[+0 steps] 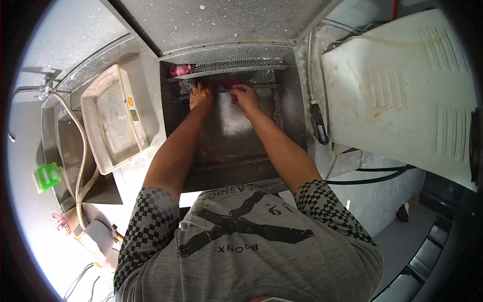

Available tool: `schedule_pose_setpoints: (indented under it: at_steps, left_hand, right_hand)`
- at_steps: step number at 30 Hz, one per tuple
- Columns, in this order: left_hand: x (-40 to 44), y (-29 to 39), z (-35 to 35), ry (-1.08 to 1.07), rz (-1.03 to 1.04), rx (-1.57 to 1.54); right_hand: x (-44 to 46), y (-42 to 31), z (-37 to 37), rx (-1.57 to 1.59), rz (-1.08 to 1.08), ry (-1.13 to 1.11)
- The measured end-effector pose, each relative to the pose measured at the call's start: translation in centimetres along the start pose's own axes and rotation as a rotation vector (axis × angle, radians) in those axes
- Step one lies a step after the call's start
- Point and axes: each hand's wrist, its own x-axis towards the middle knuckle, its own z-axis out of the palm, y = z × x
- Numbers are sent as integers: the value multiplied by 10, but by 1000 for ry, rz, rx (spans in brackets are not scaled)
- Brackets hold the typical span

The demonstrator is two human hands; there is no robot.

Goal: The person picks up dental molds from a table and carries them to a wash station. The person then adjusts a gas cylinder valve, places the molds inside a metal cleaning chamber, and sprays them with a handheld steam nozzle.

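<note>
A metal basin lies in front of me, with perforated metal strips across its far side. My left hand rests at the nearer strip, fingers stretched forward and slightly apart. To its right, my right hand has its fingers curled together in a pinch. Between the hands, a dark pinkish-red soft-looking piece lies at the strip, close to the right fingertips. Whether those fingers grip it is hard to see. A crumpled pink lump sits at the far left end of the strips.
On the left stands a stained plastic tray, beside a sink with a hose and a green packet. A black-handled tool hangs to the right, near a large white vented panel. Speckled sheet metal rises behind.
</note>
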Motion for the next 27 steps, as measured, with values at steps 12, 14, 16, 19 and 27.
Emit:
schedule_pose_setpoints:
  at_steps: [12, 14, 16, 19, 27]
  left_hand:
    - [-230, -3, -140, -438, 239, -1021]
    - [-265, -15, -145, -627, 89, -914]
    - [-293, -26, -136, -395, 11, -1296]
    - [-303, -37, -139, -151, 8, -1382]
    - [-306, -26, -157, -272, 196, -1572]
  right_hand:
    - [-179, -128, -140, -1482, -622, 365]
    - [-188, -130, -153, -1635, -390, 388]
    - [-181, -125, -163, -1650, -272, 265]
    - [-175, -132, -178, -1643, -425, 47]
    - [-233, -194, -98, -722, -198, -841]
